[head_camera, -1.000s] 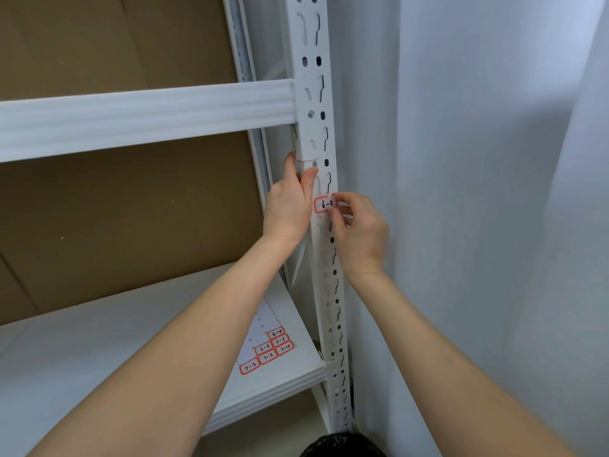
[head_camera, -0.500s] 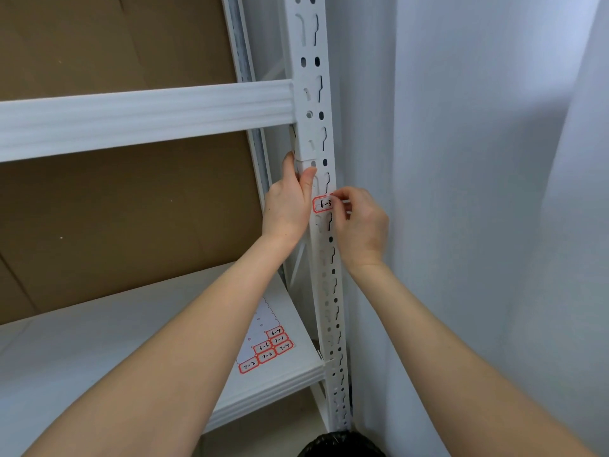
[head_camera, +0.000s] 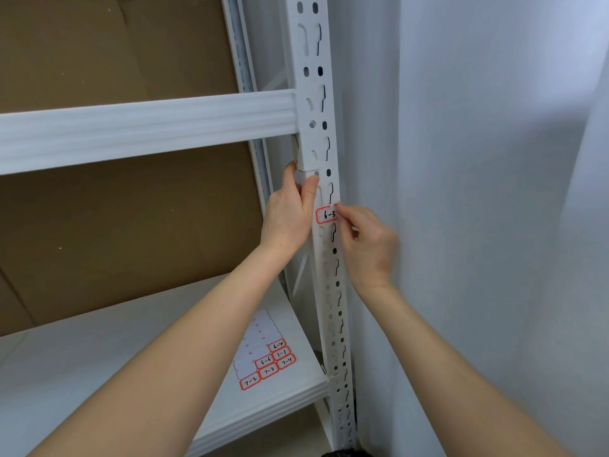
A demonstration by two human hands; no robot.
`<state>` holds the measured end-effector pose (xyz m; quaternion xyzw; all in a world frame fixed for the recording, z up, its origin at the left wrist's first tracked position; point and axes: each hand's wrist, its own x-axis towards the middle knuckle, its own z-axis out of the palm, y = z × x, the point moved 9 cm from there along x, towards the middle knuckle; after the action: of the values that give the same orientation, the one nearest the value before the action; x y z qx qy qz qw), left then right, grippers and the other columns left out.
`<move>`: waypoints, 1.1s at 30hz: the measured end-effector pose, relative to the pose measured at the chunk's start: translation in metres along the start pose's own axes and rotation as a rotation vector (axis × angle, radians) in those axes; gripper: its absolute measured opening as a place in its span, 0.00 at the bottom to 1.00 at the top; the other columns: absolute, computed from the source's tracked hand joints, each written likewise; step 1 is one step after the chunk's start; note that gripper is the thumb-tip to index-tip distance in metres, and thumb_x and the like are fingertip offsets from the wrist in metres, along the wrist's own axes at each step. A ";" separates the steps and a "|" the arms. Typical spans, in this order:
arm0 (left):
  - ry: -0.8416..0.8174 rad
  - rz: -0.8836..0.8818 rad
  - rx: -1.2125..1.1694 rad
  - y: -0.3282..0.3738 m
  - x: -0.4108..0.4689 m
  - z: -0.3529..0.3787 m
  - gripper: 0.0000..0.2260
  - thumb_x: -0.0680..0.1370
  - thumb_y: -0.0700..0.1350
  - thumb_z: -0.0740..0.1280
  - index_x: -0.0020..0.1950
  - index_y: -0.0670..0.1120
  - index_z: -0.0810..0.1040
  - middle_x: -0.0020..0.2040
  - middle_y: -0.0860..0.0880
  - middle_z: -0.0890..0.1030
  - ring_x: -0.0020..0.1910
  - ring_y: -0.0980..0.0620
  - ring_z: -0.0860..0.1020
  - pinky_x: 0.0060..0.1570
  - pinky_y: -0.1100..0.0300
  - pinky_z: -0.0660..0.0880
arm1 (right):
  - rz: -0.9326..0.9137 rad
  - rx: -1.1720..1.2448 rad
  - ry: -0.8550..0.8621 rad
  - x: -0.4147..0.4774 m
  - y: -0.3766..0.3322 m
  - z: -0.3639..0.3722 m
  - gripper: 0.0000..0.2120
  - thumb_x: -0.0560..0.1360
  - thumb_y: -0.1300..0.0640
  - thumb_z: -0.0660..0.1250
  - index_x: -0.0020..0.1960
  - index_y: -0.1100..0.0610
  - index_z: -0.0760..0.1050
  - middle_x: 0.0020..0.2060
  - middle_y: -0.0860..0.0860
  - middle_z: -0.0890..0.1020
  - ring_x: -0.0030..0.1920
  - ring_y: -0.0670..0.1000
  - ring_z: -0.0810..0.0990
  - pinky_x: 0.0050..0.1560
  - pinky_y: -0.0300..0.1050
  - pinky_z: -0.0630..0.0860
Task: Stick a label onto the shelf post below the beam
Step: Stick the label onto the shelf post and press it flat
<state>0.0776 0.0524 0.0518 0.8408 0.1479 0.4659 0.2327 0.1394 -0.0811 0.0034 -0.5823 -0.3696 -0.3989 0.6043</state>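
Observation:
A red-bordered white label [head_camera: 325,215] marked "6-3" lies against the front of the white slotted shelf post [head_camera: 333,291], a short way below the white beam [head_camera: 148,127]. My right hand [head_camera: 367,245] pinches the label's right end at the post's right edge. My left hand [head_camera: 290,212] grips the post from the left just under the beam joint, thumb on the post's front face.
A label sheet [head_camera: 265,356] with several red-bordered labels lies on the white shelf board [head_camera: 99,357] below. Brown cardboard [head_camera: 115,219] backs the shelf. A white wall [head_camera: 478,192] stands close on the right of the post.
The label has settled slightly leftward and flatter onto the post face under my right fingers. My left hand has kept its grip.

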 end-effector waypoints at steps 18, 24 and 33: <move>-0.028 0.022 0.036 0.008 0.009 -0.006 0.23 0.82 0.55 0.52 0.73 0.44 0.62 0.58 0.45 0.80 0.48 0.46 0.81 0.44 0.46 0.80 | 0.097 -0.037 0.030 0.002 0.006 0.004 0.07 0.74 0.54 0.66 0.45 0.56 0.81 0.40 0.50 0.84 0.35 0.50 0.82 0.32 0.48 0.79; -0.032 0.023 0.028 0.009 0.008 -0.007 0.23 0.82 0.55 0.52 0.73 0.44 0.61 0.61 0.44 0.79 0.51 0.44 0.81 0.43 0.45 0.80 | 0.107 -0.061 -0.020 0.009 0.005 0.004 0.06 0.74 0.55 0.66 0.43 0.56 0.80 0.39 0.48 0.84 0.35 0.49 0.81 0.34 0.45 0.78; -0.013 0.029 0.025 0.008 0.008 -0.008 0.25 0.81 0.58 0.51 0.74 0.45 0.60 0.58 0.44 0.80 0.50 0.44 0.81 0.43 0.43 0.80 | 0.127 0.019 0.011 0.002 0.006 0.002 0.08 0.74 0.55 0.67 0.48 0.56 0.82 0.42 0.49 0.85 0.37 0.49 0.82 0.37 0.45 0.80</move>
<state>0.0759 0.0515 0.0655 0.8488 0.1398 0.4618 0.2163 0.1456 -0.0793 0.0024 -0.5966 -0.3324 -0.3597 0.6358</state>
